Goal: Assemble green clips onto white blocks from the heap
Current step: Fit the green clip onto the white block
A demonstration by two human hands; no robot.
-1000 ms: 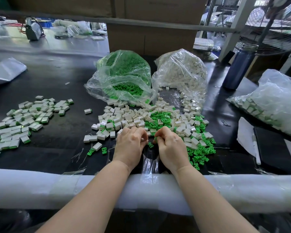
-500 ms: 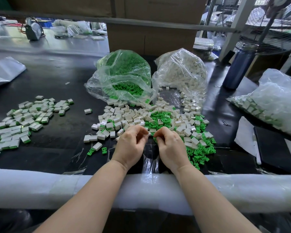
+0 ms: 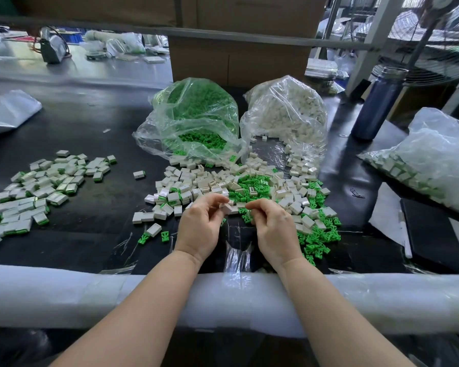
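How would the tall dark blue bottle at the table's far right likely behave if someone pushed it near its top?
The dark blue bottle stands upright, tall and narrow, so a high push would probably tip it rather than slide it. On its side, its round body would likely roll. It looks rigid, not squashy; its weight cannot be judged.

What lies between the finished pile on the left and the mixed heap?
In the head view, mostly bare black table, with one lone assembled block.
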